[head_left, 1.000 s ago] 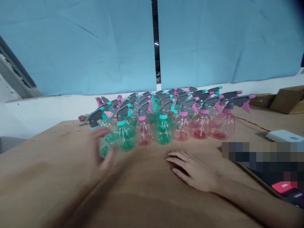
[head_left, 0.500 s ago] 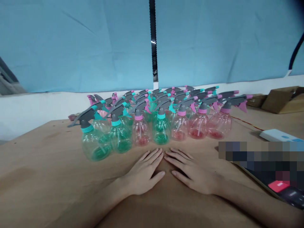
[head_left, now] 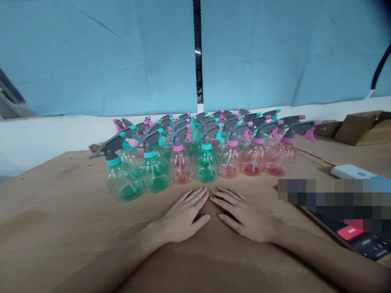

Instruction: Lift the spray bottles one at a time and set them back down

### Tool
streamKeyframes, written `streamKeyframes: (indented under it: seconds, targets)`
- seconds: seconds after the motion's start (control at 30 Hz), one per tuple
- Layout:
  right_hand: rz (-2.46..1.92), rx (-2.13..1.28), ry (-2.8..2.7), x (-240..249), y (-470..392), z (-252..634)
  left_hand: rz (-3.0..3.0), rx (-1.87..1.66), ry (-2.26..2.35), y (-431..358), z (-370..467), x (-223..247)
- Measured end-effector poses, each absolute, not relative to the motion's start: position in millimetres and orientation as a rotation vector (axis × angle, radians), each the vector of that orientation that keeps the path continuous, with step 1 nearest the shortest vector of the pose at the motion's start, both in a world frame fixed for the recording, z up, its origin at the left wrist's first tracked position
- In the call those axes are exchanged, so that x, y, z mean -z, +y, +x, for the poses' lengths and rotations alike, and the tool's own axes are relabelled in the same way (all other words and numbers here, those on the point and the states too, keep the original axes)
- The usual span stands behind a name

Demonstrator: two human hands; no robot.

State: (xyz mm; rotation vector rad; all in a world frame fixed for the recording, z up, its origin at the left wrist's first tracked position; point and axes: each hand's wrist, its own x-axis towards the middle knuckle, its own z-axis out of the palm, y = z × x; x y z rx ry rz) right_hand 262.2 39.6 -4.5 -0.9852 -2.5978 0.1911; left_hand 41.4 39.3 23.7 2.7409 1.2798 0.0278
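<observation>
My left hand (head_left: 187, 215) lies flat on the wooden table (head_left: 61, 228), palm down, holding nothing. Palm down beside it, my right hand (head_left: 244, 215) rests with its fingers stretched out, the two sets of fingertips nearly meeting. Just beyond the fingertips stand several round spray bottles in rows, all upright. A green spray bottle (head_left: 207, 165) with a teal collar is closest to both hands. To its left is a pink spray bottle (head_left: 181, 167), to its right another pink spray bottle (head_left: 229, 162). All have grey trigger heads; rear bottles are partly hidden.
A phone (head_left: 360, 240) with a partly blurred screen lies at the right. Behind it sit a white and blue device (head_left: 351, 171) with a thin cable and an open cardboard box (head_left: 360, 128). Blue sheeting (head_left: 106, 57) covers the wall behind.
The view has shifted very slightly, so everything sits a little higher in the picture. Both hands stay flat on the table, and the bottles stand as before.
</observation>
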Motion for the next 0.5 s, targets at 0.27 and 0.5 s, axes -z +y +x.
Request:
streamKeyframes:
  seconds: [0.27,0.5]
  targets:
    - [-0.988,-0.168,-2.607,4.5,39.6,262.7,2.756,-0.069,1.259,40.5,39.8,-20.5]
    - [-0.976,-0.156,-2.605,5.9,40.6,262.8,2.763,-0.046,1.272,41.2,40.1,-19.7]
